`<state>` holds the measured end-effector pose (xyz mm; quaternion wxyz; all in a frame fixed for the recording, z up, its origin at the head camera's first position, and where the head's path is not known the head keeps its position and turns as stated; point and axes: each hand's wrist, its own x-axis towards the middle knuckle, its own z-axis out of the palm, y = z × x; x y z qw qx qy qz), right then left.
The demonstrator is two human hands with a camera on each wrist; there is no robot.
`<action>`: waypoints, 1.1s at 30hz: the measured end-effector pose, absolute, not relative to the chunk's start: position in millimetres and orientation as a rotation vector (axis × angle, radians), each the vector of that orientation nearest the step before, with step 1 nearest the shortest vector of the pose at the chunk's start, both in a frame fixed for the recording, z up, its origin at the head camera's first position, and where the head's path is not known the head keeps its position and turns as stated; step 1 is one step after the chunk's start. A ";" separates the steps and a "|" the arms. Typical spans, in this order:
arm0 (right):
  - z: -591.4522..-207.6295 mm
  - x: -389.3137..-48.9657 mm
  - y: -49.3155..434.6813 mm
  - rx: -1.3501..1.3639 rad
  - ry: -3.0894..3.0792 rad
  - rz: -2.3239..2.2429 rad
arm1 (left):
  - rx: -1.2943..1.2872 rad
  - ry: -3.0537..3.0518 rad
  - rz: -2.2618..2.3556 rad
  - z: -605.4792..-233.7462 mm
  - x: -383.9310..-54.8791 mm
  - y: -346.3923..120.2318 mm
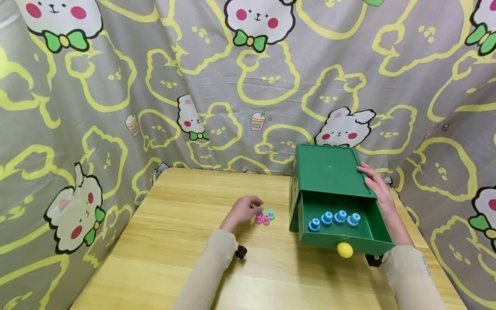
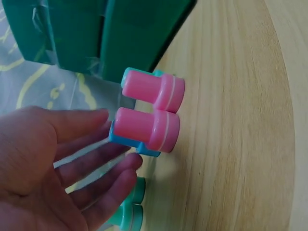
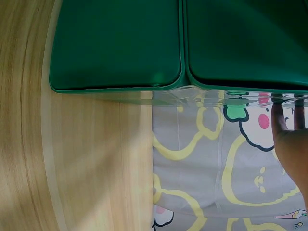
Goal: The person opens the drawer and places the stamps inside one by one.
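My left hand hovers over a small cluster of plastic pegs with wide round bases. In the left wrist view its thumb and fingers are spread around a blue peg, mostly hidden behind a pink peg; whether they touch it is unclear. Another pink peg stands alongside, and green pegs show below the fingers. My right hand rests against the right upper edge of a green drawer box, fingers extended. Its lower front drawer is pulled out and holds several blue pegs.
A round yellow knob sticks out from the drawer front. The box stands on the right of a wooden table. A patterned grey curtain hangs behind the table and at its sides.
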<state>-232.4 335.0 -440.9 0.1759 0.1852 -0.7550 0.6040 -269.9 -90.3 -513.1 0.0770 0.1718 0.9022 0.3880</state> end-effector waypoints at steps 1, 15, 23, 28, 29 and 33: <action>-440.8 -232.2 334.9 0.522 -2.145 1.702 | 0.499 2.717 1.147 -513.5 -270.3 -89.4; -440.6 -231.1 334.8 0.509 -2.167 1.661 | 0.466 2.857 1.069 -516.6 -269.8 -83.2; -441.1 -231.2 334.5 0.501 -2.174 1.651 | 0.472 2.876 1.138 -518.4 -270.7 -86.1; -441.1 -230.9 333.5 0.501 -2.176 1.647 | 0.475 2.822 1.298 -510.2 -267.6 -89.5; -441.0 -230.6 333.5 0.500 -2.175 1.654 | 0.488 2.810 1.333 -508.4 -267.2 -90.2; -440.5 -230.9 334.1 0.504 -2.162 1.679 | 0.527 2.770 1.433 -500.1 -265.6 -91.3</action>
